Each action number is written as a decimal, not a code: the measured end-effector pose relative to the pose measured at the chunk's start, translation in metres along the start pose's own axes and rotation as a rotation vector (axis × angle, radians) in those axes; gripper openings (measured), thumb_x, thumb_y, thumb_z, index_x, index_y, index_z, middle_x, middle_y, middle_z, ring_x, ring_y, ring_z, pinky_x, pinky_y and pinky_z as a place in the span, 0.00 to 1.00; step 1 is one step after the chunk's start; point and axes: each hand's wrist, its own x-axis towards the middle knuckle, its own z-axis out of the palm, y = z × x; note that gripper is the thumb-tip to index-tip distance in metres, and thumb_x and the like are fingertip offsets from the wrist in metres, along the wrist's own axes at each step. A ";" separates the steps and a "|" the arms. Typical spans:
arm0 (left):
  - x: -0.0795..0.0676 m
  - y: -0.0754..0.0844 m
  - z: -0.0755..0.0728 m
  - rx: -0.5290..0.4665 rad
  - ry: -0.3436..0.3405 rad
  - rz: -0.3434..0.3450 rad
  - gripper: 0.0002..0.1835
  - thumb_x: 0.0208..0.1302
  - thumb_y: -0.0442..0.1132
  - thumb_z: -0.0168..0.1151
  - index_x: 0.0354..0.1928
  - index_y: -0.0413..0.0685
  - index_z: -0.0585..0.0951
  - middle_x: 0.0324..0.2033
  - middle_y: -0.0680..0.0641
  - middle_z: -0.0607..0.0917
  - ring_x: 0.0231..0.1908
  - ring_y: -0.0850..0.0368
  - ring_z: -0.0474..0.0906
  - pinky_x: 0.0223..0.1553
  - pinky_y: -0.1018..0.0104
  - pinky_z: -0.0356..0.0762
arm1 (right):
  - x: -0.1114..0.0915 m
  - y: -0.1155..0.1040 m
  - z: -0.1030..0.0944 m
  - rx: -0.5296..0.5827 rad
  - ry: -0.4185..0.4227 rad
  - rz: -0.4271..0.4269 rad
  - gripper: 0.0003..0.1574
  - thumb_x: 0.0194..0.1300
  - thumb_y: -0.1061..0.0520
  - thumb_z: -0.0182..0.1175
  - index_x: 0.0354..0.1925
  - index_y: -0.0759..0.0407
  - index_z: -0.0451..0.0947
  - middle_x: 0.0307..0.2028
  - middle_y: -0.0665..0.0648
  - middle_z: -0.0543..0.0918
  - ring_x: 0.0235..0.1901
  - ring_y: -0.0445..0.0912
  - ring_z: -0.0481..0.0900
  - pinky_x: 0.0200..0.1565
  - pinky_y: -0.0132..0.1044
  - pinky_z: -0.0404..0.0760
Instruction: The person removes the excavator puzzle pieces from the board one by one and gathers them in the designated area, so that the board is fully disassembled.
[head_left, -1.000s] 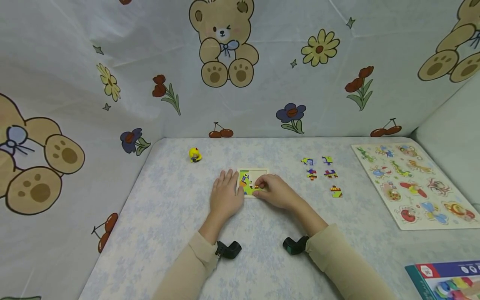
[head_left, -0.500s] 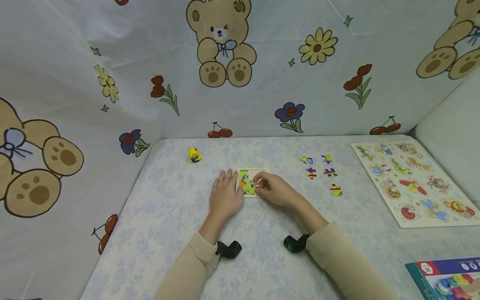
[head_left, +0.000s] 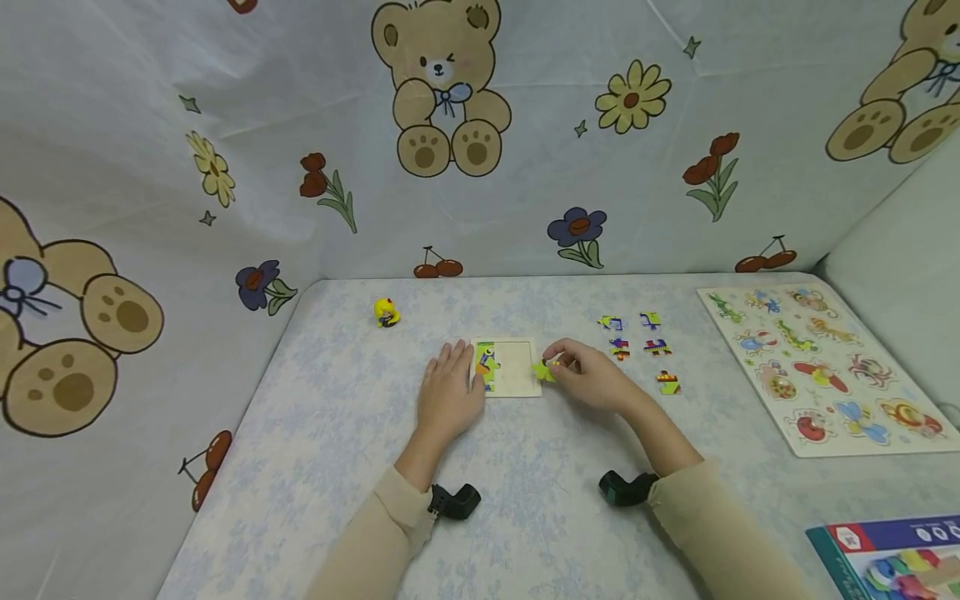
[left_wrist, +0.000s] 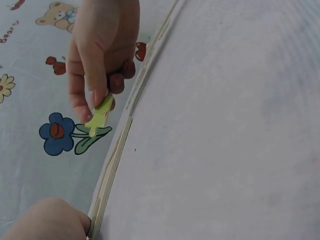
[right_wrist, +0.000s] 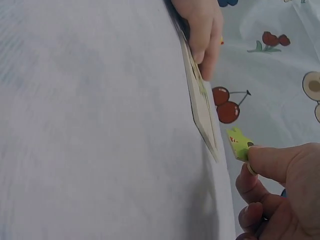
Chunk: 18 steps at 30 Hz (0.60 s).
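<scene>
My left hand (head_left: 452,392) lies with straight fingers on the left edge of a small wooden puzzle board (head_left: 517,371). Green pieces with a picture fill a strip along the board's left side; the rest of its recess is bare wood. Between thumb and fingertips my right hand (head_left: 592,375) pinches a green puzzle piece (head_left: 543,372) at the board's right edge. The right wrist view shows this puzzle piece (right_wrist: 240,143) tilted and held up, apart from the board (right_wrist: 202,107). In the left wrist view the puzzle piece (left_wrist: 101,115) hangs from the right fingertips.
Several loose puzzle pieces (head_left: 657,347) lie right of my right hand. A yellow toy duck (head_left: 386,312) stands at the back left. Farther right are a large board with animal pictures (head_left: 821,367) and a colourful box (head_left: 892,558) at the near right corner.
My right hand has lifted the green puzzle piece out of the board and moved it right, leaving bare recess behind. My left hand has stayed on the board.
</scene>
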 end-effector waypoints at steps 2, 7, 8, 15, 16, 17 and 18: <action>0.000 0.000 0.000 -0.007 -0.004 0.006 0.32 0.73 0.51 0.45 0.76 0.51 0.62 0.77 0.51 0.58 0.78 0.51 0.47 0.79 0.51 0.43 | -0.005 0.008 -0.010 -0.017 0.011 0.018 0.11 0.73 0.53 0.56 0.52 0.47 0.77 0.40 0.56 0.79 0.31 0.47 0.72 0.33 0.38 0.73; 0.000 0.001 0.000 -0.009 -0.012 0.020 0.31 0.74 0.51 0.44 0.76 0.52 0.61 0.77 0.52 0.59 0.79 0.52 0.46 0.79 0.51 0.43 | -0.021 0.026 -0.032 -0.057 0.026 0.028 0.12 0.72 0.55 0.57 0.52 0.50 0.79 0.40 0.56 0.79 0.31 0.47 0.71 0.33 0.37 0.72; 0.000 0.001 0.000 -0.008 -0.011 0.022 0.31 0.74 0.51 0.44 0.76 0.52 0.61 0.77 0.52 0.59 0.78 0.52 0.46 0.79 0.51 0.43 | -0.024 0.030 -0.035 -0.064 0.024 0.022 0.13 0.72 0.56 0.57 0.53 0.52 0.79 0.40 0.56 0.79 0.32 0.47 0.72 0.34 0.37 0.72; -0.001 0.001 -0.001 -0.023 -0.016 0.024 0.31 0.75 0.50 0.43 0.77 0.52 0.59 0.77 0.52 0.59 0.79 0.52 0.46 0.79 0.52 0.41 | -0.041 0.046 -0.051 -0.104 0.019 0.031 0.15 0.72 0.59 0.55 0.55 0.54 0.79 0.45 0.58 0.81 0.40 0.48 0.73 0.41 0.40 0.73; -0.001 0.001 -0.001 -0.021 -0.018 0.021 0.31 0.75 0.50 0.43 0.77 0.52 0.59 0.77 0.52 0.59 0.79 0.52 0.45 0.79 0.52 0.41 | -0.043 0.048 -0.052 -0.109 0.018 0.038 0.15 0.72 0.60 0.55 0.55 0.55 0.79 0.46 0.58 0.81 0.41 0.48 0.73 0.42 0.40 0.73; -0.001 0.001 -0.001 -0.021 -0.018 0.019 0.32 0.75 0.50 0.43 0.77 0.52 0.58 0.77 0.52 0.59 0.79 0.52 0.45 0.79 0.53 0.41 | -0.043 0.050 -0.053 -0.115 0.021 0.046 0.15 0.72 0.61 0.54 0.55 0.55 0.79 0.48 0.59 0.81 0.42 0.49 0.73 0.43 0.41 0.74; -0.001 0.001 0.000 -0.018 -0.019 0.017 0.32 0.75 0.51 0.43 0.77 0.52 0.58 0.77 0.52 0.59 0.79 0.52 0.45 0.79 0.53 0.41 | -0.044 0.052 -0.053 -0.126 0.025 0.051 0.15 0.72 0.61 0.54 0.54 0.55 0.79 0.49 0.59 0.82 0.43 0.49 0.74 0.44 0.41 0.74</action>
